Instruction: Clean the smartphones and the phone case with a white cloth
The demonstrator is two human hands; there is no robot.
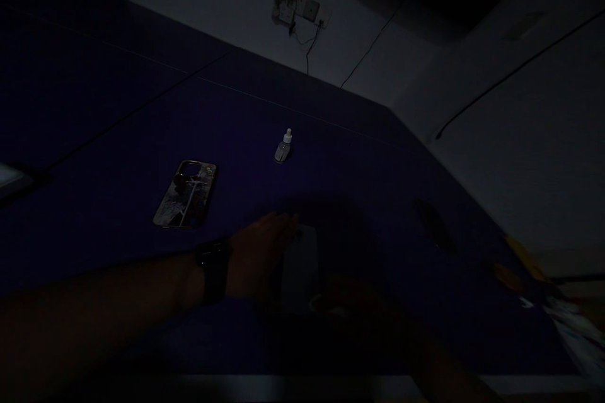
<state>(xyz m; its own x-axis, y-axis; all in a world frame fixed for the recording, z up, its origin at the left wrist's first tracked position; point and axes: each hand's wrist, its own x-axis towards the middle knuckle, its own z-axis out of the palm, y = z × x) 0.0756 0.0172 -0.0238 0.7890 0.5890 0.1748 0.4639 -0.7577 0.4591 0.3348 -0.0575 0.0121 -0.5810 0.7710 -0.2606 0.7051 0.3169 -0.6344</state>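
Note:
The light is very dim. My left hand (pixel 258 252), with a dark watch (pixel 213 264) on its wrist, grips the left edge of a grey phone (pixel 301 264) low over the blue tabletop. My right hand (pixel 352 299) lies in deep shadow at the phone's lower right. Its fingers look closed, and a small pale bit shows at their tips against the phone; I cannot make out what it is. Beyond and to the left lies a patterned phone case (pixel 186 195). Farther back stands a small clear dropper bottle (pixel 283 148) with a white cap.
A flat dark object (pixel 433 225) lies on the right of the blue table (pixel 246 119). Near the right edge are an orange item (pixel 507 277) and a yellow one (pixel 524 258). A pale object (pixel 13 181) sits at far left. Wall sockets (pixel 302 7) with hanging cables are behind.

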